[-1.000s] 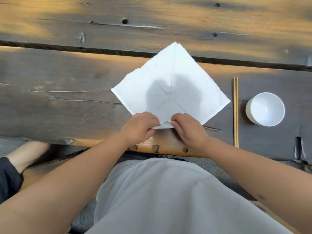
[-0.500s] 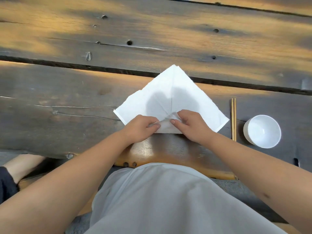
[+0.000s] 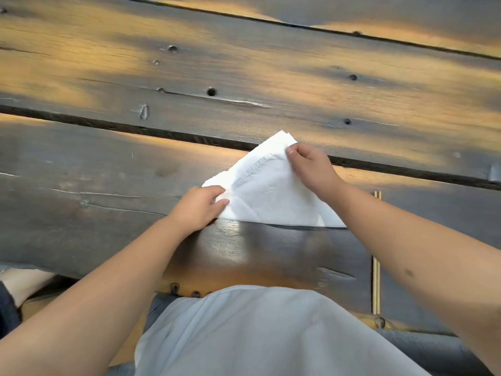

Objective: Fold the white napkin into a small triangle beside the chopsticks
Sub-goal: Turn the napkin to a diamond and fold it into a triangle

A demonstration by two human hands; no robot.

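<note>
The white napkin (image 3: 271,189) lies on the dark wooden table, folded over into a triangle with its point toward the far side. My right hand (image 3: 309,165) pinches the top corner near the point. At the napkin's left corner, my left hand (image 3: 200,206) presses down with its fingers on the paper. The wooden chopsticks (image 3: 376,280) lie parallel to the right of the napkin, mostly hidden behind my right forearm.
A dark gap (image 3: 135,128) between planks runs across the table just beyond the napkin's tip. The table's near edge (image 3: 244,283) sits close to my body. The white bowl seen earlier is out of sight behind my right arm.
My right hand carried the napkin's near corner up and over to the far point, turning the diamond into a triangle. My left hand shifted to the left corner. The camera tilted downward.
</note>
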